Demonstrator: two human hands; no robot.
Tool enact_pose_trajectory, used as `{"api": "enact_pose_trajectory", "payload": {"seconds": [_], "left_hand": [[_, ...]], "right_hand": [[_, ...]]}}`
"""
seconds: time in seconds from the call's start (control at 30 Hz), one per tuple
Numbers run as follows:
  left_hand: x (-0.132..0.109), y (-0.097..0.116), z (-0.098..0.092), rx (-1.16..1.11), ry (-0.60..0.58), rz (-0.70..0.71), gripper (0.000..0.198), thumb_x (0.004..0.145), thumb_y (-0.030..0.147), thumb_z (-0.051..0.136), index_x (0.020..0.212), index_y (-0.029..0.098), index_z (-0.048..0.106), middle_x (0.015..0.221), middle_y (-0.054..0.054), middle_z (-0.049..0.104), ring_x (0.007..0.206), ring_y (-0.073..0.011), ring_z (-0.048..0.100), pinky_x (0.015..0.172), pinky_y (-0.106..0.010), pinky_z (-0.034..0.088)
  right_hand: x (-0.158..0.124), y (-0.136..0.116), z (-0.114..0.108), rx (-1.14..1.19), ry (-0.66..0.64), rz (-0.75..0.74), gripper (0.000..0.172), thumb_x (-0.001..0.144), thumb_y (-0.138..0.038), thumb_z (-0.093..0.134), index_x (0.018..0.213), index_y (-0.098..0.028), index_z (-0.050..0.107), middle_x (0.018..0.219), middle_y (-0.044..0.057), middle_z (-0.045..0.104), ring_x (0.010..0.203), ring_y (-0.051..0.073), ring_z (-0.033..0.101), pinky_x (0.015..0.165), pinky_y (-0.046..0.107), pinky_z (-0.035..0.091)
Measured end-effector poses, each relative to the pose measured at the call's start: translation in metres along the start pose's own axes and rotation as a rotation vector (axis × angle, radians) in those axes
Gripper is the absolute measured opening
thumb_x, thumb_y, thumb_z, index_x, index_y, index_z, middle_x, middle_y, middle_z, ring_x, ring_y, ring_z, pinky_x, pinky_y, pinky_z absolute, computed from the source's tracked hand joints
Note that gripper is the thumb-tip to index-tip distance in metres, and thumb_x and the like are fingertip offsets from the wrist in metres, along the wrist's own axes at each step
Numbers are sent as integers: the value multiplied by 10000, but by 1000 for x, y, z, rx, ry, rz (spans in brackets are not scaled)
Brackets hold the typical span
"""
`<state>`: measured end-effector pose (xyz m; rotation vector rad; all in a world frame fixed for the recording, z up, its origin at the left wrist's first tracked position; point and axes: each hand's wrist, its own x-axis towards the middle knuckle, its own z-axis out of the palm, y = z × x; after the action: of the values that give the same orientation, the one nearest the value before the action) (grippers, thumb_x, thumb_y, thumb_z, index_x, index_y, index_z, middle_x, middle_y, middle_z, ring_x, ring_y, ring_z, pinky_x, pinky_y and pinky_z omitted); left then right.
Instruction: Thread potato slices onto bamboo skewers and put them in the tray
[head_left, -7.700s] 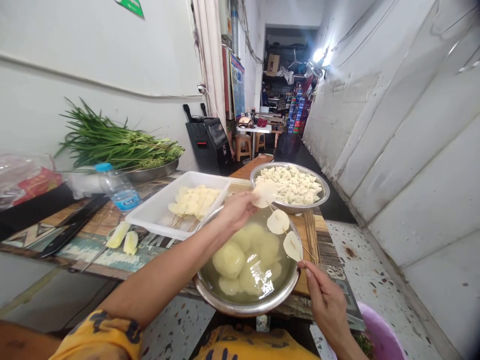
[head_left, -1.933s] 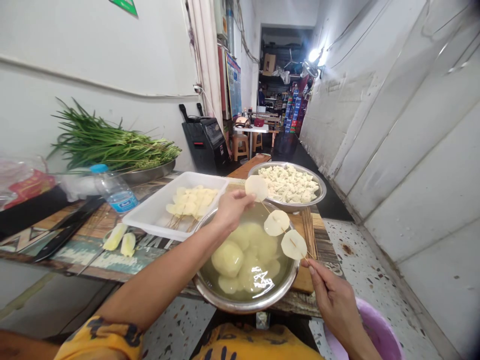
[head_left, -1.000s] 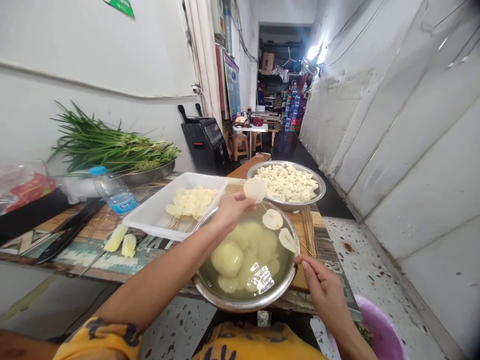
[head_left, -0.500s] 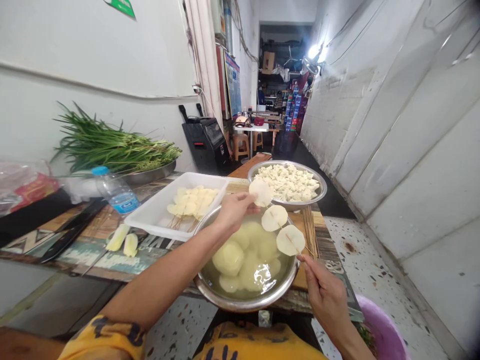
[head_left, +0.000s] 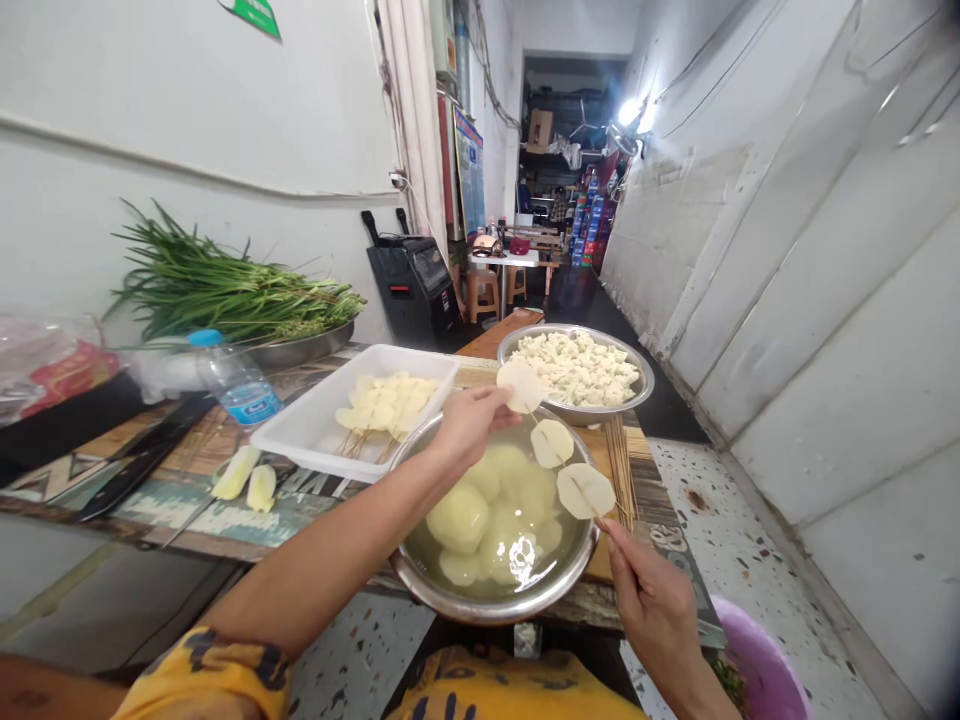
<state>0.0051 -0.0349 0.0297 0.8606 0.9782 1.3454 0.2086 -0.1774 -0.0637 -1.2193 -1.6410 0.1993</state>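
On the surface (head_left: pixel 154 503), a blue-capped bottle (head_left: pixel 251 402) near a pan (head_left: pixel 319 345) of green stalks (head_left: pixel 225 295); farther right, a metal bowl (head_left: pixel 648 385) of pale florets (head_left: pixel 581 366); beyond, a black case (head_left: pixel 416 285); at lower right, a purple tub (head_left: pixel 772 655).

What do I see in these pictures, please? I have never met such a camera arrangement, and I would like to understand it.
There is no machine here: a person works with two bare hands. One camera, worn on the head, looks forward and down. The left hand holds the topmost of three thin, round, pale slices; the right hand holds the lower end of the thin wooden skewer through them. Below is a round silver metal bowl of liquid with pale yellow pieces in it. Also on the patterned table are a translucent white plastic tray of skewered slices, a clear plastic bottle with a blue cap and loose wooden sticks.
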Motion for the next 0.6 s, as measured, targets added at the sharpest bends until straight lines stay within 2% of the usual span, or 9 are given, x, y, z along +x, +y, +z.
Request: {"api": "enact_pose_trajectory", "payload": {"seconds": [0.07, 0.13, 0.17, 0.23, 0.3, 0.37, 0.6], "left_hand": [[0, 0, 0, -22, 3, -19, 99, 686, 158, 661, 685, 61, 642, 655, -78, 652, 570, -124, 602, 613, -274, 533], [0, 1, 0, -52, -1, -46, 87, 706, 142, 641, 696, 56, 638, 657, -84, 655, 576, -128, 608, 603, -267, 533], [0, 2, 1, -74, -5, -65, 82, 718, 133, 628, 703, 53, 636, 661, -88, 657, 582, -129, 612, 601, -262, 533], [0, 4, 1, -128, -12, -115, 68, 737, 108, 600, 716, 53, 633, 667, -88, 659, 587, -126, 616, 592, -249, 533], [0, 6, 1, -175, -19, -177, 61, 748, 81, 577, 729, 55, 629, 671, -85, 662, 582, -121, 616, 575, -237, 531], [0, 7, 1, -197, -27, -229, 65, 750, 62, 564, 744, 56, 628, 681, -87, 666, 575, -119, 616, 556, -229, 530], [2, 6, 2, -206, -53, -275, 65, 748, 50, 558, 749, 63, 621, 694, -92, 668, 579, -130, 621, 557, -236, 538]], "right_hand": [[-3, 2, 1, -19, 5, -34, 260, 805, -163, 557, 1021, -190, 701, 990, 92, 714, 880, 229, 663, 783, 311, 501], [-2, 0, 1, 62, -24, 109, 244, 820, -217, 556, 1014, -188, 700, 895, 86, 720, 814, 221, 661, 720, 299, 505], [-1, -2, 1, 148, -58, 231, 249, 834, -261, 545, 1017, -183, 695, 767, 68, 704, 707, 202, 649, 631, 280, 501], [1, -7, 2, 394, -145, 492, 301, 863, -345, 507, 1039, -164, 670, 503, -16, 522, 452, 129, 498, 431, 221, 391], [3, -9, 4, 633, -199, 664, 348, 872, -396, 487, 1048, -140, 644, 453, -83, 288, 376, 74, 272, 369, 191, 224], [4, -7, 5, 722, -194, 710, 356, 854, -412, 519, 1028, -125, 636, 500, -89, 213, 422, 65, 185, 398, 198, 151], [3, 4, 6, 522, -149, 643, 347, 832, -418, 548, 997, -129, 646, 546, -54, 279, 498, 87, 227, 460, 232, 158]]}}
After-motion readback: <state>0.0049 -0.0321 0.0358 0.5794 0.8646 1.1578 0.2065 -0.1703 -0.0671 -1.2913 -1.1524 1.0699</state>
